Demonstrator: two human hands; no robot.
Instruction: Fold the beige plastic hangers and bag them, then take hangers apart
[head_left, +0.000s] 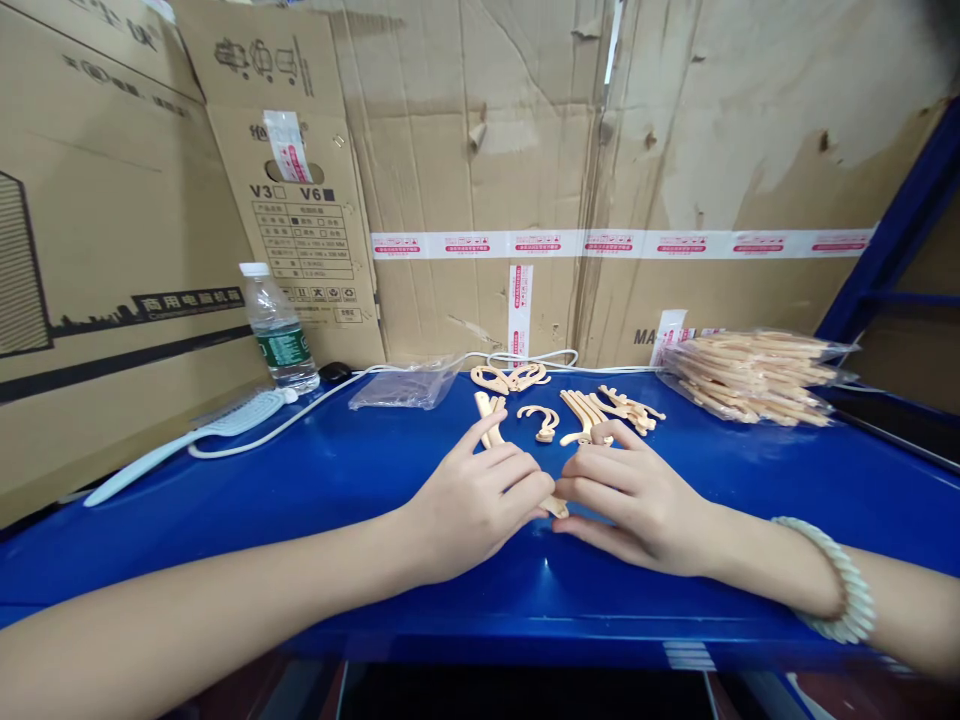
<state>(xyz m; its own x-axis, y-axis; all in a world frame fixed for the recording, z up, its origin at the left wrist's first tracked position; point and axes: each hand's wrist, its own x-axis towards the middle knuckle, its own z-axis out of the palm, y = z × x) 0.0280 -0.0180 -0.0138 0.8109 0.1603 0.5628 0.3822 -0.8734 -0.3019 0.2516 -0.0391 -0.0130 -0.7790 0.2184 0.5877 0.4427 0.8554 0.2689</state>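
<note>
My left hand (484,500) is closed around a beige plastic hanger piece (556,507), whose end shows between the two hands. The rest of that piece is hidden by my fingers. My right hand (637,495), with a pale beaded bracelet on its wrist, pinches at the same end with thumb and fingertips. Just beyond my left index finger lie straight beige pieces (489,418). Farther back are curved beige loops (510,378) and several hook pieces (541,420). Long hanger arms (577,415) lie side by side beyond my right hand, beside small jointed parts (631,407).
Clear bags of beige pieces (750,378) are piled at the back right of the blue table (337,560). At left stand a water bottle (281,335) and a light blue hairbrush (240,415). A white cable (315,395) runs along the cardboard wall (465,180).
</note>
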